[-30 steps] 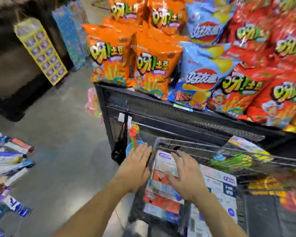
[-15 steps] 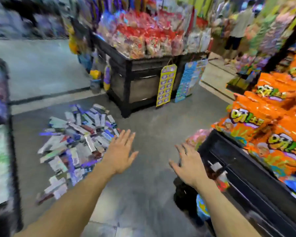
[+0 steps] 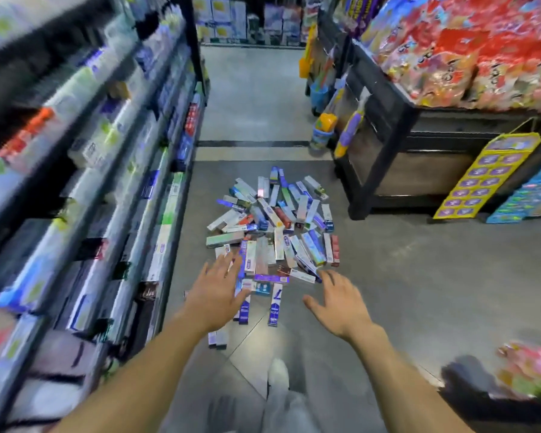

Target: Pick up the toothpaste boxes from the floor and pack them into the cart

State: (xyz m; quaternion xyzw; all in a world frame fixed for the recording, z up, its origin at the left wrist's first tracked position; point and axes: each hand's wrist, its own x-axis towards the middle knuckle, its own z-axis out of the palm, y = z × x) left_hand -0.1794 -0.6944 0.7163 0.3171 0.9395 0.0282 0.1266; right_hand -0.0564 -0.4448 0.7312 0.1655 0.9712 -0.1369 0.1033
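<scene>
A heap of toothpaste boxes [image 3: 272, 226] lies on the grey floor in the middle of the aisle, white, blue, purple and red ones mixed. My left hand [image 3: 216, 292] hovers over the near left edge of the heap, fingers spread, holding nothing. My right hand [image 3: 341, 304] reaches forward just right of the heap's near edge, fingers spread and empty. The cart is out of view.
Stocked shelves [image 3: 107, 182] line the left side of the aisle. A black display stand [image 3: 400, 126] piled with red snack bags stands at the right, with toys hung on its side and a yellow card rack [image 3: 487, 176]. My white shoe [image 3: 278, 376] shows below.
My view swung left from the cart to the floor. Both hands left the boxes in the cart and now reach out empty toward the heap, which has come to the centre.
</scene>
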